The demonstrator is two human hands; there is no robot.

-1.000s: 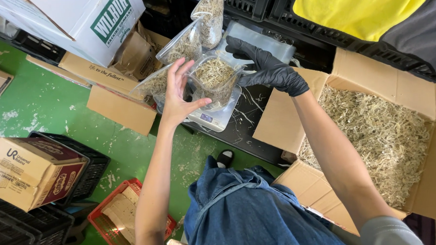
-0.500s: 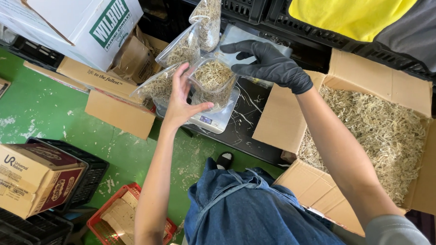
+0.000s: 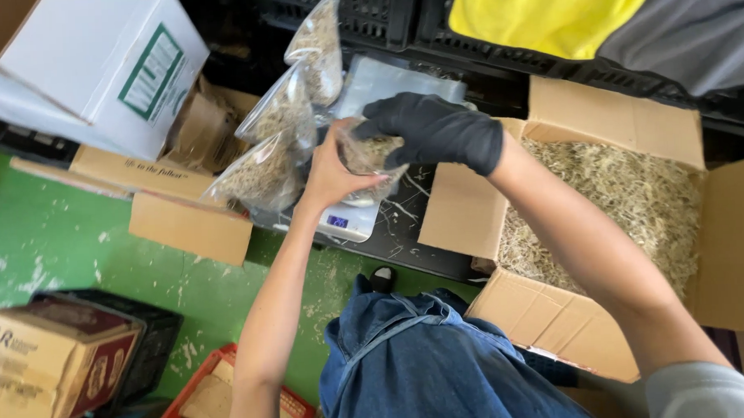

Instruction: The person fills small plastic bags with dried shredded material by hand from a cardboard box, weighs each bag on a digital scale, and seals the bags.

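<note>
Clear bag of dried straw-like cuttings [image 3: 370, 158]: held between both hands just above the small digital scale [image 3: 349, 222]. It already has fill in it and its mouth looks unsealed, so filling or weighing seems to be in progress; sealing is not yet done. Left hand [image 3: 331, 173], bare, is cupped around the bag's near side. Right hand [image 3: 435, 133], in a black glove, curls its fingers over the bag's top edge. Three filled bags [image 3: 282, 125] lean just left of the scale. An open carton of loose cuttings [image 3: 627, 200], to the right, is well stocked.
</note>
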